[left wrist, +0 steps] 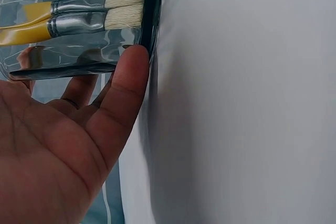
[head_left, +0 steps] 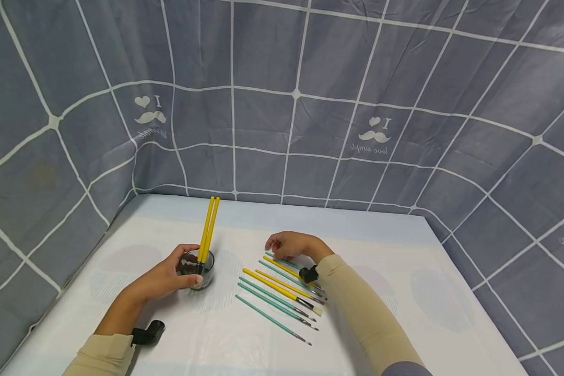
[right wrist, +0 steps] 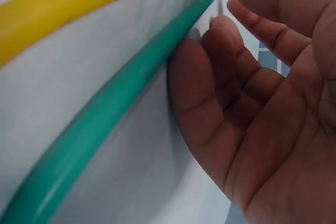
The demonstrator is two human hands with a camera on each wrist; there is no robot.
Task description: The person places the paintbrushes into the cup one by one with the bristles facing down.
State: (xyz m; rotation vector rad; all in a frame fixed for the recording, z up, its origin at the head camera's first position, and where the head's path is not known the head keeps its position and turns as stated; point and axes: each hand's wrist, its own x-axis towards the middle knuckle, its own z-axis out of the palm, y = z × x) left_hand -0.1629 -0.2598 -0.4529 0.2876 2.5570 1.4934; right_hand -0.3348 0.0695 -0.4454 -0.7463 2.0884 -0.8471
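Observation:
My left hand (head_left: 157, 284) grips a clear glass (head_left: 209, 272) that stands on the table, thumb on the near side and fingers around the far side. Two yellow-handled paintbrushes (head_left: 208, 230) lean in the glass. In the left wrist view their pale bristles (left wrist: 124, 15) point toward the thick glass base. My right hand (head_left: 295, 245) is over the far end of a row of brushes, its fingers loosely bent. In the right wrist view, the fingers lie beside the handle end of a teal paintbrush (right wrist: 113, 85) without pinching it. A yellow paintbrush (right wrist: 68, 3) lies alongside.
Several teal and yellow brushes lie in a slanted row, including a wide yellow one (head_left: 276, 285) and a teal one (head_left: 272, 319) at the near end. The white table (head_left: 357, 230) meets a grey gridded curtain (head_left: 263, 120) behind and at both sides.

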